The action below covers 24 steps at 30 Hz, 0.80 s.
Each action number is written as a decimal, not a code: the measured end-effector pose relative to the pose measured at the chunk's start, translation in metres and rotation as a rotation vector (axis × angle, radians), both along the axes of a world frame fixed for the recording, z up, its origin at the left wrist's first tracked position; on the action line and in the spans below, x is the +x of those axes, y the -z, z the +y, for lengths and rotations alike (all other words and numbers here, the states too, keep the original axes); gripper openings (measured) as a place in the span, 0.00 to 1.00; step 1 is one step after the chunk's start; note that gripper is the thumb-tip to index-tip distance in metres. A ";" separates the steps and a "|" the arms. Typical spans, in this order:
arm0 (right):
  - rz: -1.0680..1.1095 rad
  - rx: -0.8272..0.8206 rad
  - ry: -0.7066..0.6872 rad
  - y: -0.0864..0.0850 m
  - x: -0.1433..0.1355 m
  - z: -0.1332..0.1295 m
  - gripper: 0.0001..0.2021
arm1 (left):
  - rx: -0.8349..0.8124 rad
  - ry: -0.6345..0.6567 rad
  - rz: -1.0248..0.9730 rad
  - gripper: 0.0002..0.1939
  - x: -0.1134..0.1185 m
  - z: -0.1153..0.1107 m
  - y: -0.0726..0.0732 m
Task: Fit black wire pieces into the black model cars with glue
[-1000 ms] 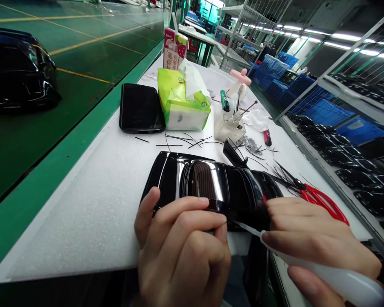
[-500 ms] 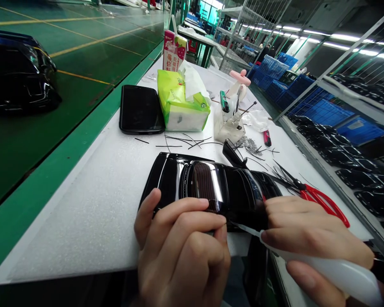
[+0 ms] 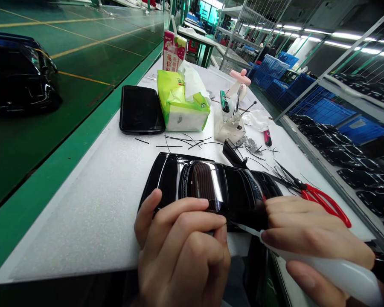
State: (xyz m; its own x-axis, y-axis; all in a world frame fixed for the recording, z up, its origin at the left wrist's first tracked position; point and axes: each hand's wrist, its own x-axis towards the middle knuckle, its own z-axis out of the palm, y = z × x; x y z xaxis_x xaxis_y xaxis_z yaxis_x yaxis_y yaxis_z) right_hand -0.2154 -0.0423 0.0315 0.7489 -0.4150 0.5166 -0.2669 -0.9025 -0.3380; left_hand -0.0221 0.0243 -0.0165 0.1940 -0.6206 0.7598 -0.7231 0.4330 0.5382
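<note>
A glossy black model car lies lengthwise on the white foam-topped table. My left hand is closed along its near side, the fingers bent over the edge. Whatever the thumb and fingertips pinch there is hidden. In my right hand is a white squeeze bottle with a thin nozzle. Its tip points left and meets the car's near side, close to my left fingertips. Behind the car, a small black door-like part stands tilted against the far side.
Red-handled scissors lie right of the car. Black strips are scattered behind it, near a clear holder of tools. A green tissue pack and a black phone-like slab sit farther back. A rack of black shells stands right.
Hardly anything differs. Both hands, the bottle and the car keep their places; the view has shifted very slightly.
</note>
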 end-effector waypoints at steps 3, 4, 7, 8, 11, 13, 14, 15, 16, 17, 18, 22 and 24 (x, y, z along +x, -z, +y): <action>-0.017 -0.013 -0.015 -0.001 -0.001 0.001 0.12 | 0.016 0.004 -0.010 0.20 0.000 0.001 0.000; -0.015 -0.012 -0.020 -0.001 -0.001 0.001 0.12 | 0.005 0.003 -0.009 0.20 0.000 0.001 0.001; 0.007 -0.008 -0.004 -0.001 -0.002 0.000 0.11 | -0.016 0.004 0.001 0.20 0.000 0.000 0.001; 0.012 -0.004 0.004 -0.001 -0.002 -0.001 0.11 | -0.018 0.001 0.008 0.20 -0.001 -0.001 0.001; -0.005 0.011 -0.008 0.000 -0.002 -0.001 0.11 | 0.001 -0.007 0.018 0.20 -0.002 -0.002 0.001; -0.017 0.023 -0.019 0.000 -0.001 -0.001 0.11 | 0.004 -0.008 0.010 0.19 -0.003 -0.002 0.000; -0.021 0.027 -0.018 0.001 -0.001 -0.001 0.11 | 0.012 -0.005 0.004 0.19 -0.003 -0.002 0.000; -0.024 0.029 -0.015 0.001 -0.001 -0.001 0.11 | 0.014 -0.004 0.002 0.19 -0.003 -0.001 -0.001; -0.027 0.031 -0.015 0.001 0.000 -0.001 0.11 | 0.020 -0.003 0.001 0.19 -0.003 -0.001 -0.001; -0.033 0.032 -0.017 0.001 0.000 -0.001 0.11 | 0.017 -0.008 0.007 0.19 -0.003 -0.001 -0.001; -0.036 0.033 -0.020 0.001 0.000 -0.001 0.11 | 0.010 -0.013 0.016 0.19 -0.002 -0.001 -0.001; -0.039 0.031 -0.042 0.002 0.001 -0.003 0.11 | -0.018 -0.012 0.017 0.19 -0.002 -0.001 0.001; -0.046 0.029 -0.047 0.002 0.001 -0.003 0.11 | -0.016 -0.013 0.024 0.19 -0.002 -0.001 0.002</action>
State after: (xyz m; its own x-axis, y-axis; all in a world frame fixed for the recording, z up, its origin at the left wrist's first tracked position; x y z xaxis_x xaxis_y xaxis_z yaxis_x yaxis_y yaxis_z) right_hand -0.2142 -0.0457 0.0291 0.7433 -0.3955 0.5396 -0.2082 -0.9033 -0.3752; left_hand -0.0241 0.0234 -0.0184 0.2204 -0.6056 0.7647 -0.7159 0.4320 0.5485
